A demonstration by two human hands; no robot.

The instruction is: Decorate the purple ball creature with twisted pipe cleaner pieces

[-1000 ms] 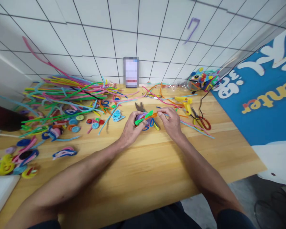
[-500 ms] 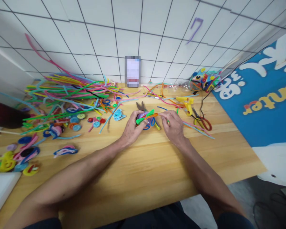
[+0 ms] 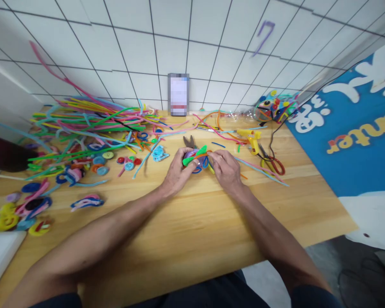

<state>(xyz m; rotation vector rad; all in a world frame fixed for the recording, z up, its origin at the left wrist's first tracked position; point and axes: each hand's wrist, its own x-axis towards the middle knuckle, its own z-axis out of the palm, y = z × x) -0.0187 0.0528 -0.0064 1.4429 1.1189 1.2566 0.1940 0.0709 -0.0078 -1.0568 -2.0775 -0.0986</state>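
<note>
My left hand (image 3: 177, 171) is closed around a small craft piece made of pipe cleaners (image 3: 198, 159), with green, purple, orange and blue parts. Its thumb presses on the near side of the piece. On the right of it, my right hand (image 3: 226, 168) pinches the orange pipe cleaner (image 3: 205, 154) that runs across the piece; an orange end pokes out beyond that hand. Behind the piece lie pliers (image 3: 189, 142) with dark jaws apart, their handles partly hidden by my hands and the piece.
A heap of coloured pipe cleaners (image 3: 93, 119) covers the back left, with buttons (image 3: 102, 170) in front. At right lie a yellow glue gun (image 3: 250, 139) and red-handled scissors (image 3: 277, 166). A phone (image 3: 179, 95) leans on the tiled wall; a decorated bottle (image 3: 274, 107) lies at the back right.
My right hand has moved left, closer to the craft piece. The orange pipe cleaner, pulled out straight before, now curves over the piece. My left hand keeps its hold.
</note>
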